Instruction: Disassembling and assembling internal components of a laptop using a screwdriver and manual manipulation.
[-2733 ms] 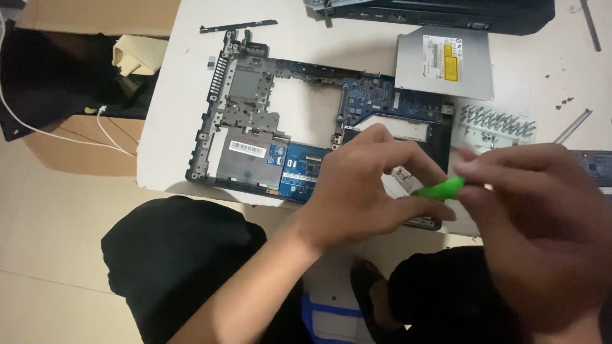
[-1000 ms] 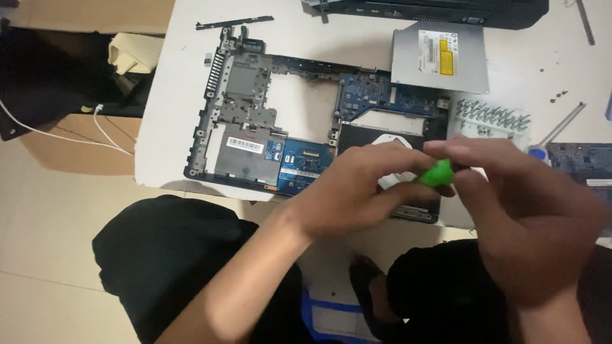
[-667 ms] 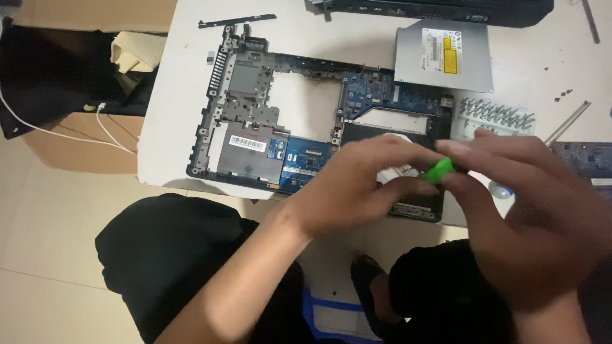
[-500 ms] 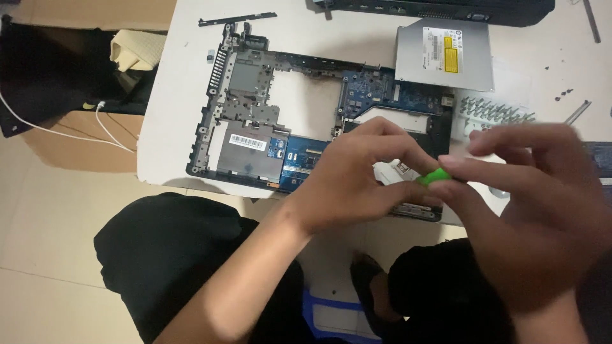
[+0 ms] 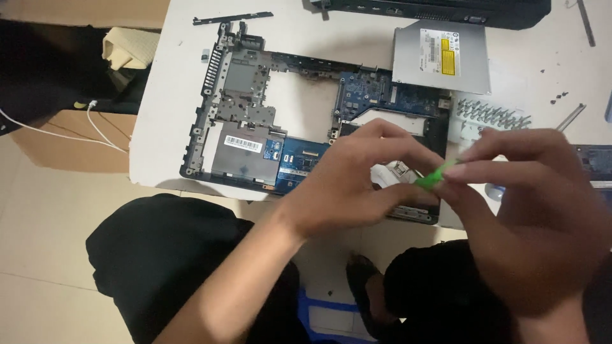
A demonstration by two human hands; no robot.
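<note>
A person's two hands meet over the near edge of a white table (image 5: 166,127), pinching a small green tool (image 5: 435,177) between them above a stripped laptop chassis (image 5: 255,127). The left hand (image 5: 357,185) comes in from 7 o'clock, fingers curled, its thumb and fingertips closed on the tool's lower left end. The right hand (image 5: 542,223) comes in from 4 o'clock, its thumb and forefinger closed on the upper right end. The tool's long axis runs from 8 o'clock up to 2 o'clock (only a short green stretch shows between the fingers), so neither hand is nearer; both are on it. Directly beneath lies the chassis's right front corner. At 12 o'clock from the hands sits a silver optical drive (image 5: 440,57), with a blue circuit board (image 5: 382,95) at 11 o'clock. A finned metal heatsink (image 5: 491,114) lies at 1 o'clock, close to the right hand's knuckles. Loose screws (image 5: 560,97) are scattered farther out at 1 o'clock.
</note>
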